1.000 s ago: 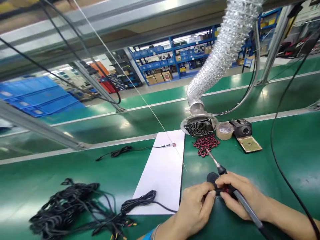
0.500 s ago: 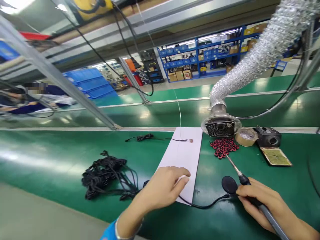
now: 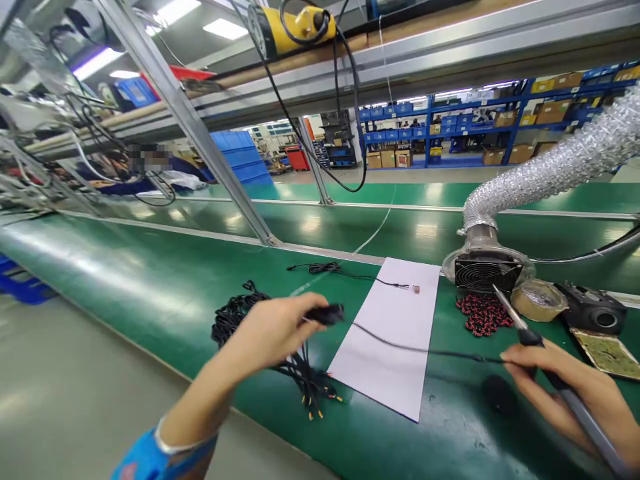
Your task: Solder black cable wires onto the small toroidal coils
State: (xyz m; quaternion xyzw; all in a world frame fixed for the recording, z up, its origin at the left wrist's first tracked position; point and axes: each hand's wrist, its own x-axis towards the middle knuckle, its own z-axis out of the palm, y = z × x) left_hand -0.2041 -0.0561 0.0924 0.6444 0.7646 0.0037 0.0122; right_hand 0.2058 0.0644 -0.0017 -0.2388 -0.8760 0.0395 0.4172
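Observation:
My left hand [image 3: 270, 331] is closed on a coiled black cable bundle [image 3: 325, 313], lifted above the green bench [image 3: 165, 280]. A thin black wire [image 3: 425, 350] runs from that bundle across the white paper sheet [image 3: 390, 340] to my right hand [image 3: 565, 390]. My right hand is closed on a soldering iron [image 3: 520, 330], tip pointing up and left, and its fingertips pinch the wire's end. A small black round pad [image 3: 497, 395] lies on the bench just below that hand. A pile of black cables [image 3: 250, 313] lies under my left hand.
A fume fan [image 3: 483, 270] on a silver flexible duct [image 3: 550, 170] stands at the back right. Beside it are a heap of small red-black parts [image 3: 483, 315], a tape roll [image 3: 537, 300], a black iron stand [image 3: 593, 312] and a sponge tray [image 3: 607, 353]. Another wired part [image 3: 415, 289] lies on the paper.
My left hand left the paper's edge, took the black cable bundle and lifted it leftward, pulling the wire taut. The view swung left; the right hand kept the iron.

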